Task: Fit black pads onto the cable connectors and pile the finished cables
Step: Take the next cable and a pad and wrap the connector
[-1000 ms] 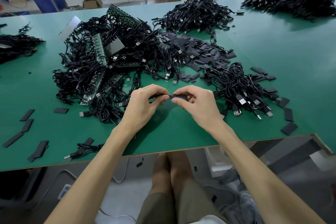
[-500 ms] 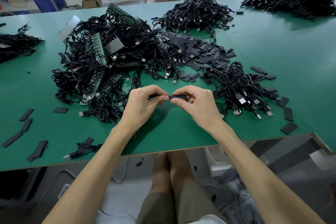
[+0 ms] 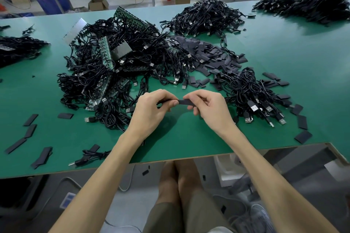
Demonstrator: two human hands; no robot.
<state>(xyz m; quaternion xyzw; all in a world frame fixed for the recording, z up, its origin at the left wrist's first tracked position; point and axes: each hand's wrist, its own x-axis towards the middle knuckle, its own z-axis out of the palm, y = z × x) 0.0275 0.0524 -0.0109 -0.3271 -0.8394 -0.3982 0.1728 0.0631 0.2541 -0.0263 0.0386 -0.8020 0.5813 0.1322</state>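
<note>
Barely moved: my left hand pinched the thin black cable, my right hand, three o'clock, the flat black pad; fitting unfinished.

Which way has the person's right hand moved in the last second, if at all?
No. The right hand stays level with the silver USB plugs beside it, pinching the flat black pad against the left hand's black cable.

Connector hidden where left hand pinches cable against black pad. Right hand covers pad's right end. Far-right cable pile cut by right edge; left pile by left edge.
</note>
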